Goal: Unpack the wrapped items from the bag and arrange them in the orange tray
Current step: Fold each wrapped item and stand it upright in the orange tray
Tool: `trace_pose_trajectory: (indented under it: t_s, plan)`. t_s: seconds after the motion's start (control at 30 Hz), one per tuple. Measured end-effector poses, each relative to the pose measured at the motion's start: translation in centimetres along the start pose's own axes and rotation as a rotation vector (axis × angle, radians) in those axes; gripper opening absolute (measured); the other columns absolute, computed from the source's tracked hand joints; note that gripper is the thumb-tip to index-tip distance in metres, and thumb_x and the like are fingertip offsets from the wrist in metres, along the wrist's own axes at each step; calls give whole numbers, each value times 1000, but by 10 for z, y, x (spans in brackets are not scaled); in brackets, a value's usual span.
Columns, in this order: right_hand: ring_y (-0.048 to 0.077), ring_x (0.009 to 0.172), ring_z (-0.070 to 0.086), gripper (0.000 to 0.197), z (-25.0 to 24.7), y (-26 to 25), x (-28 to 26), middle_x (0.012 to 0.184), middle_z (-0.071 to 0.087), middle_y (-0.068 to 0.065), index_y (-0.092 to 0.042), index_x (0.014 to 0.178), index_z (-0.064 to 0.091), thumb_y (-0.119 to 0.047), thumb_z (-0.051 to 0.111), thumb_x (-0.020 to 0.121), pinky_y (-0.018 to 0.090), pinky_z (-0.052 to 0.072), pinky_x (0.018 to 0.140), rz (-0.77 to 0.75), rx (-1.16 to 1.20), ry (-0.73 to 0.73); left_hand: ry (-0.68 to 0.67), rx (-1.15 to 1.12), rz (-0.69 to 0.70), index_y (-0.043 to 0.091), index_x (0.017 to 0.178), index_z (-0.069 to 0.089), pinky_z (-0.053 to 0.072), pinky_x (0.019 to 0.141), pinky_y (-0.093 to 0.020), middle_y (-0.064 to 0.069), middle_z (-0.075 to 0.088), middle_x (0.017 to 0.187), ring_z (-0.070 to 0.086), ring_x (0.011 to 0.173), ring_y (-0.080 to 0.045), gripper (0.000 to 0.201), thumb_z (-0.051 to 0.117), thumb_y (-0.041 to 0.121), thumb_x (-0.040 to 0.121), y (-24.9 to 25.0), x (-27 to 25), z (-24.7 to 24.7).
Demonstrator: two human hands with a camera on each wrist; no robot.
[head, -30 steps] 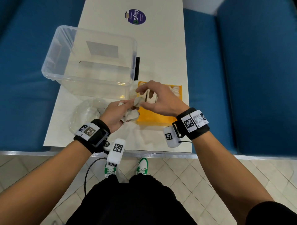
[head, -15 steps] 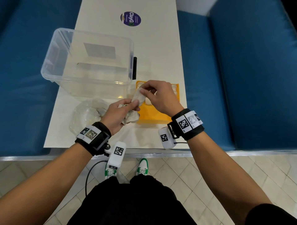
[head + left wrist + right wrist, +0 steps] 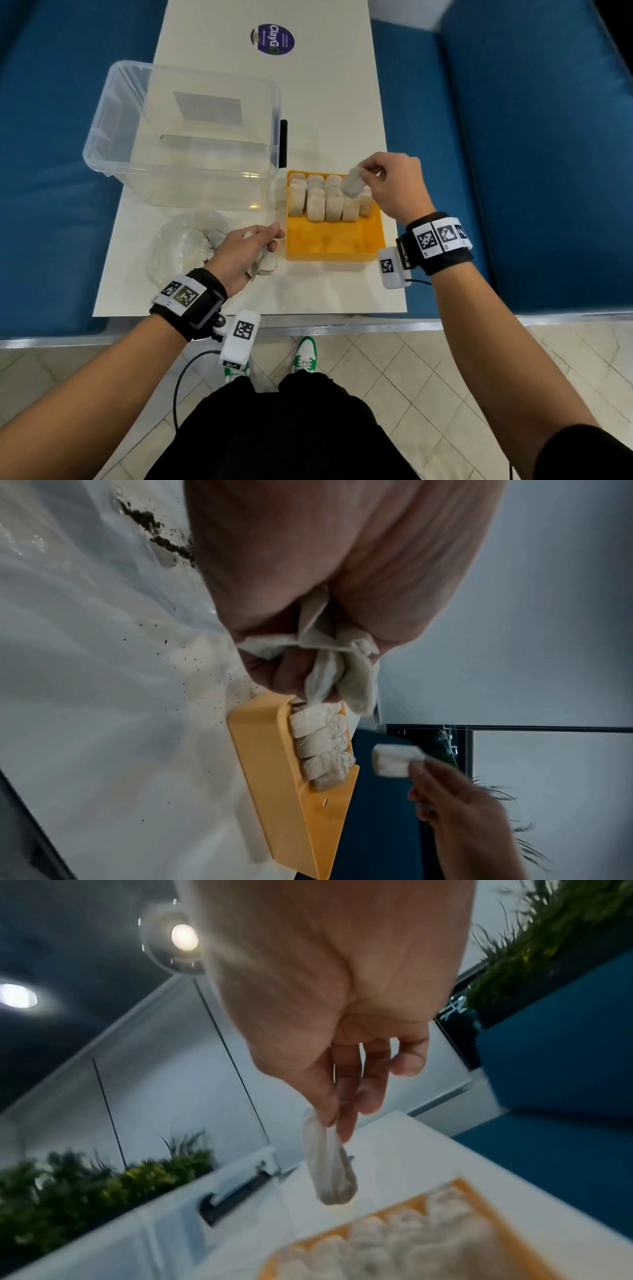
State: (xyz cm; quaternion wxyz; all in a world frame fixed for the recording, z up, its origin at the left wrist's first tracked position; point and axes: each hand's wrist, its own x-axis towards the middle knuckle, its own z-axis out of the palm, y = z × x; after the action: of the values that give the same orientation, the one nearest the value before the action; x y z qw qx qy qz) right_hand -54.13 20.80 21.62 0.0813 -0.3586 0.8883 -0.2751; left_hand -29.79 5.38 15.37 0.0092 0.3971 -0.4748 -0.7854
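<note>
My left hand [image 3: 329, 574] grips a bunch of wrapped packets [image 3: 337, 666] above the orange tray [image 3: 274, 772], rows of packets [image 3: 322, 745] inside. My right hand [image 3: 469, 818] pinches one packet [image 3: 394, 760], seemingly just off the tray's edge.

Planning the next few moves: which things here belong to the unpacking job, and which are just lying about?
In the job:
- orange plastic tray
- pale wrapped items standing in it
- crumpled clear plastic bag

Lying about:
- large clear plastic tub
- round purple sticker
</note>
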Motion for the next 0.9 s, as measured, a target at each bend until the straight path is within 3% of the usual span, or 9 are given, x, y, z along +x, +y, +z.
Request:
trace_pose_trajectory:
  t_s: [0.07,0.17,0.27,0.37,0.5,0.73,0.9]
  plan:
    - [15,94,60,13,7,22,3,94,72,-6,-24,103,76,-23,64,97,25,47,83,65,-95,-26,4,3,-2,8,101,73,45,51,-25,0,56,74,50,67,-15,25,63,31,104,-1,0,-2]
    - [22,95,58,15,21,41,2,100,71,3,-24,104,75,-26,61,99,34,51,80,147,-270,-138,8,-14,-3,8,100,73,45,52,-25,0,56,74,50,67,-15,24,63,30,104,-2,1,-2]
    - [30,98,64,16,30,47,0,103,72,9,-21,105,75,-26,61,99,45,57,90,152,-373,-222,24,-15,-7,9,100,73,46,56,-26,1,56,74,51,68,-14,24,63,30,104,-2,3,-3]
    - [30,104,62,19,39,50,1,107,71,9,-18,108,75,-27,60,101,46,52,94,99,-479,-252,33,-25,-12,9,100,73,46,53,-25,1,56,75,51,68,-15,23,63,30,104,-2,4,-3]
    - [31,110,51,21,51,54,5,117,55,11,-19,110,75,-25,58,101,44,44,91,26,-641,-217,35,-37,-23,9,100,72,46,51,-25,0,56,75,51,68,-15,23,63,30,104,0,6,-4]
    - [30,105,50,14,62,53,13,116,50,10,-17,97,73,-15,60,94,43,42,90,84,-759,-119,51,-63,-18,8,98,72,46,49,-24,-1,56,75,52,65,-14,23,63,28,104,5,8,-8]
    - [31,103,52,20,63,55,16,123,48,12,-17,103,68,-7,57,89,44,44,90,125,-711,-98,53,-61,-19,8,101,71,44,47,-23,-1,56,77,51,66,-15,23,62,29,104,8,9,-9]
